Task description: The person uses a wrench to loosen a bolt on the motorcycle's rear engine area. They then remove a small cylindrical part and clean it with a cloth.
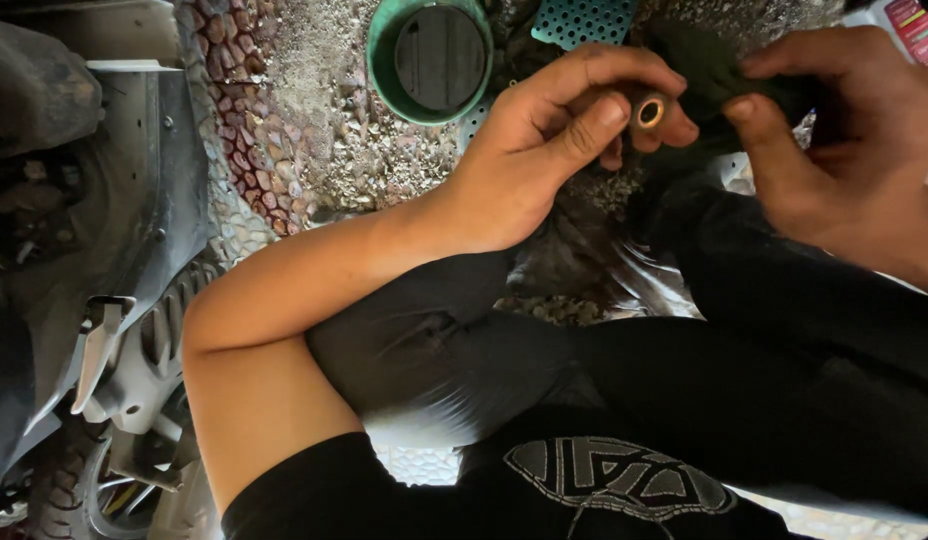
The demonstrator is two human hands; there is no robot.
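My left hand (544, 140) pinches a small dark cylindrical roller (649, 110) with a brass-coloured bore, its open end facing me. My right hand (834, 140) is at the upper right, holding a dark green cloth (714, 65) pressed against the roller's far side. Both hands hover above my knees, which are in black trousers (744, 370). The cloth hides part of the roller.
A green round container (384, 70) lies on the gravel ground at the top centre, beside a teal perforated tray (584, 18). A motorcycle's grey engine casing and bodywork (134, 250) fill the left side, with a wheel at the lower left.
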